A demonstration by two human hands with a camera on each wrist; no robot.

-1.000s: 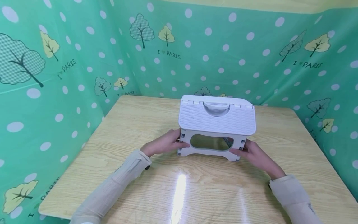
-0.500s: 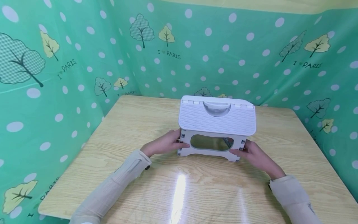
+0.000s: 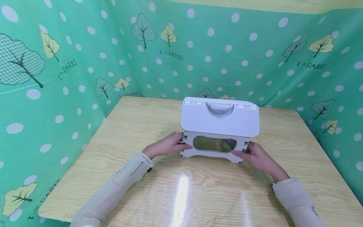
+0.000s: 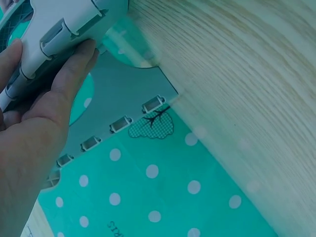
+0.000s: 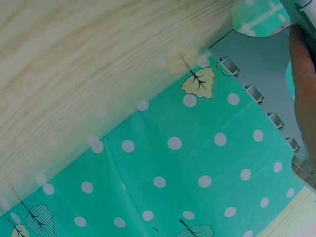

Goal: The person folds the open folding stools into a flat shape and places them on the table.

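A white folding step stool [image 3: 219,119] stands unfolded on the table, its textured top facing up with a recessed carry handle near the far edge. My left hand [image 3: 168,145] grips the left edge of the near leg panel, thumb in front. At the panel's right edge my right hand [image 3: 259,157] holds on the same way. In the left wrist view the left hand [image 4: 44,108] lies around the hinged panel edge, with the far leg panel beyond. The right wrist view shows part of the right hand [image 5: 305,81] against the stool; its other fingers are hidden.
The wood-grain table [image 3: 127,126] reflects a bright strip of light in front of the stool. A green curtain [image 3: 170,75] with white dots and trees hangs behind the table and along both sides.
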